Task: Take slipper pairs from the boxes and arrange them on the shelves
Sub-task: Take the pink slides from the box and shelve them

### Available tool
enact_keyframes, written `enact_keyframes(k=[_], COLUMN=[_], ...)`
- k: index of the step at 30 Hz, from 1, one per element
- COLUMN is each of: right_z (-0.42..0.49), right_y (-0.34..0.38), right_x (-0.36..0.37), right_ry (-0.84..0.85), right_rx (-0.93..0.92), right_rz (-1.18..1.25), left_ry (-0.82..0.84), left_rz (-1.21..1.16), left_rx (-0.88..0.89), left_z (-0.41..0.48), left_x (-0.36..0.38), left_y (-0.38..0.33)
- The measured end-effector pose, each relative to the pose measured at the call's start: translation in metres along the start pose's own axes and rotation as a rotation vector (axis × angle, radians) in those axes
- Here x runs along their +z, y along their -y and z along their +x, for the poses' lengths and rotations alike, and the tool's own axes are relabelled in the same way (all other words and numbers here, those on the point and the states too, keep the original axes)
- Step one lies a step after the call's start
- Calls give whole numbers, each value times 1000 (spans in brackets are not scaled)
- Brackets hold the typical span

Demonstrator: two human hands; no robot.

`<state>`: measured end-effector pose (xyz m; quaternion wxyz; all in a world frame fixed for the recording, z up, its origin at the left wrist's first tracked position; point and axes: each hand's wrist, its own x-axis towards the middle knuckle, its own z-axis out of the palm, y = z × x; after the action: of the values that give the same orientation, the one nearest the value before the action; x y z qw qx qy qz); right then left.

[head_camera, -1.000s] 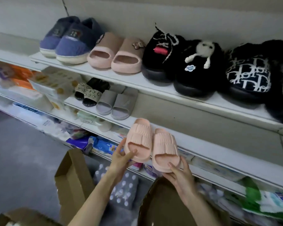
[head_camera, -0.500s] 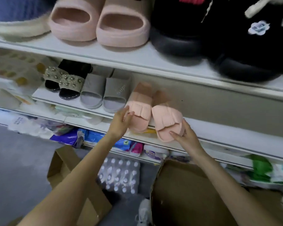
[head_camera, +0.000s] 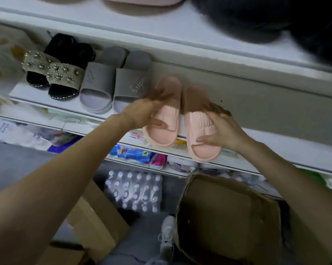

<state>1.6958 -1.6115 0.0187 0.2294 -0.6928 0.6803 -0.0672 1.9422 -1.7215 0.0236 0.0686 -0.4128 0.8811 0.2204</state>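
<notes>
Pink slipper pair (head_camera: 161, 136) sits on the middle shelf (head_camera: 280, 146), just right of the grey slippers (head_camera: 115, 87), toes overhanging the front edge. I note my left hand (head_camera: 140, 113) gripping one strap and my right hand (head_camera: 222, 131) the other, presumably to square both side by side. Cardboard box (head_camera: 228, 213) stands below.

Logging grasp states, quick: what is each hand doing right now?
Left hand: grips the left pink slipper.
Right hand: grips the right pink slipper.

Peach slipper pair (head_camera: 167, 134), side by side, toes overhanging shelf (head_camera: 276, 144)
</notes>
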Motion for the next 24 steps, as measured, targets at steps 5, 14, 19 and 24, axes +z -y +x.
enact_keyframes(k=[5,14,19,24], right_z=[1,9,15,36], right_y=[-8,-5,2,6], right_x=[8,11,0,2], right_ry=[11,-52,-54,-72], right_rx=[-34,-10,55,127], right_rz=[-39,101,135,150], left_ry=[-37,-117,-136,-158], left_rz=[34,129,193,183], left_rx=[49,63,34,34], left_z=[-1,25,46,58], left_x=[0,0,-9,-14], left_y=[-1,14,11,12])
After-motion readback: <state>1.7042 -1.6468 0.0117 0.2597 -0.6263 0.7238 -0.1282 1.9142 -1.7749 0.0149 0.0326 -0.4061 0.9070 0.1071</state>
